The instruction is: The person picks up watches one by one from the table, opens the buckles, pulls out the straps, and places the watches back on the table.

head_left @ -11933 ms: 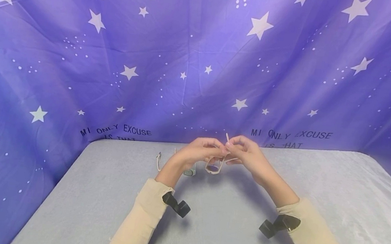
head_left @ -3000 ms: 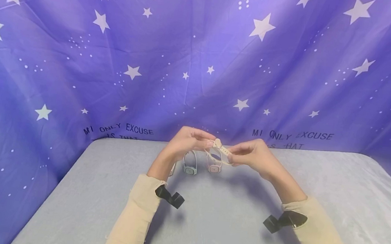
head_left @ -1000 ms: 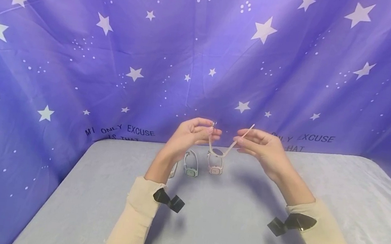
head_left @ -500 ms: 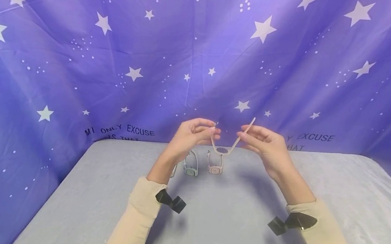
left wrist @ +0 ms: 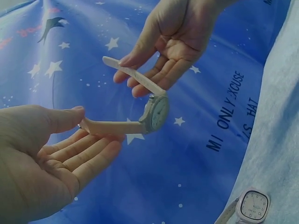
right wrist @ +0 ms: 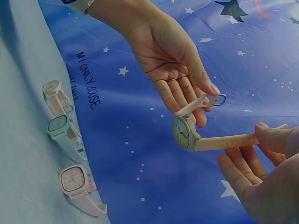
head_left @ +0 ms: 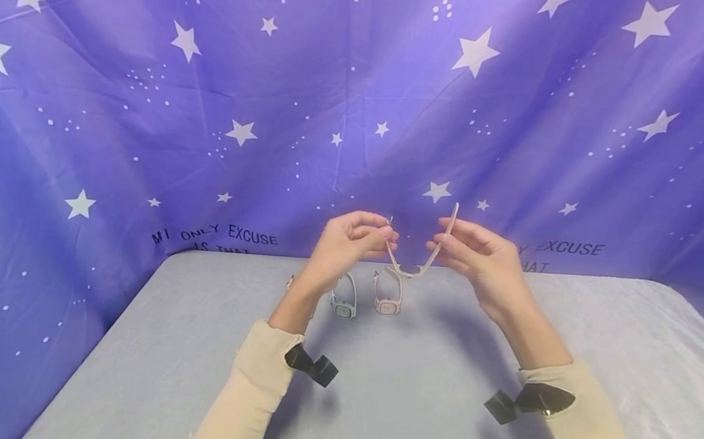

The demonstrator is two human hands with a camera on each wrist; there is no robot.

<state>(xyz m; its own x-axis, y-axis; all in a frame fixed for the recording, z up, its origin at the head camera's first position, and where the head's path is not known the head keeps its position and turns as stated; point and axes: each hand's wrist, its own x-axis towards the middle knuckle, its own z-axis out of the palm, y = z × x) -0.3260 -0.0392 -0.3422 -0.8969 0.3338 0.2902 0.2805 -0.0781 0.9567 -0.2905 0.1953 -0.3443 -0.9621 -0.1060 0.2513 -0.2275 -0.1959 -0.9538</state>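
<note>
A pale cream wristwatch [head_left: 410, 271] with a round dial hangs between both hands above the table, its strap unfastened in a U shape. In the left wrist view the watch's dial [left wrist: 160, 113] faces right. My left hand [head_left: 348, 249] pinches the buckle end between thumb and fingers; the metal buckle [right wrist: 221, 100] sticks out past the fingertips. My right hand [head_left: 482, 266] pinches the other strap half, whose tip rises above the fingers. Below stand a pink square watch [head_left: 387, 306] and a green square watch [head_left: 344, 310].
A third, beige watch [right wrist: 52, 88] stands on the table beside the green one; in the head view the left forearm mostly hides it. The grey cloth-covered table [head_left: 408, 405] meets a purple star-printed curtain [head_left: 343, 85] close behind the hands.
Three seconds ago the held watch's strap was looped together between the fingers; now its ends are apart. Over the last second the right hand rose slightly and the dial shifted right.
</note>
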